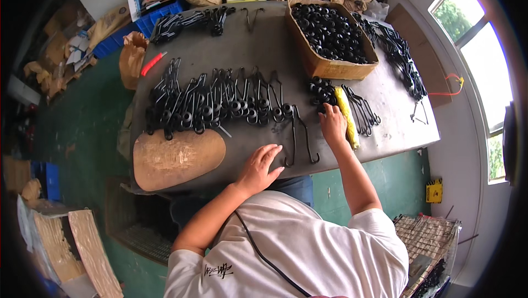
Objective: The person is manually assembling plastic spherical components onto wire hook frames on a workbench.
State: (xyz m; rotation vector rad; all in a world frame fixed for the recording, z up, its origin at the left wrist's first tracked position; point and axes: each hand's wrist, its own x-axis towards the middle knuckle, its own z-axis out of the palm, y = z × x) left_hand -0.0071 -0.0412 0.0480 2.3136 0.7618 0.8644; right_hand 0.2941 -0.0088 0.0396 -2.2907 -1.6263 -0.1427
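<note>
My left hand (260, 170) is open over the near table edge, with its fingers apart and nothing in them. Just right of its fingertips lies a bent black metal rod piece (294, 139) with two hooked legs. My right hand (334, 126) reaches to the near edge of a small pile of black round parts (320, 88). Its fingers are drawn together there; what they pinch is too small and dark to make out. A long yellow-wrapped bundle (346, 116) lies against the right side of that hand. Several more bent black rods (361, 111) rest to its right.
Rows of black rods with round ends (212, 100) cover the table's left middle. A cardboard box (341, 71) full of black round parts stands behind my right hand. A brown board (179, 158) lies at the near left, a red-handled cutter (153, 64) farther back. More rods (400, 56) lie far right.
</note>
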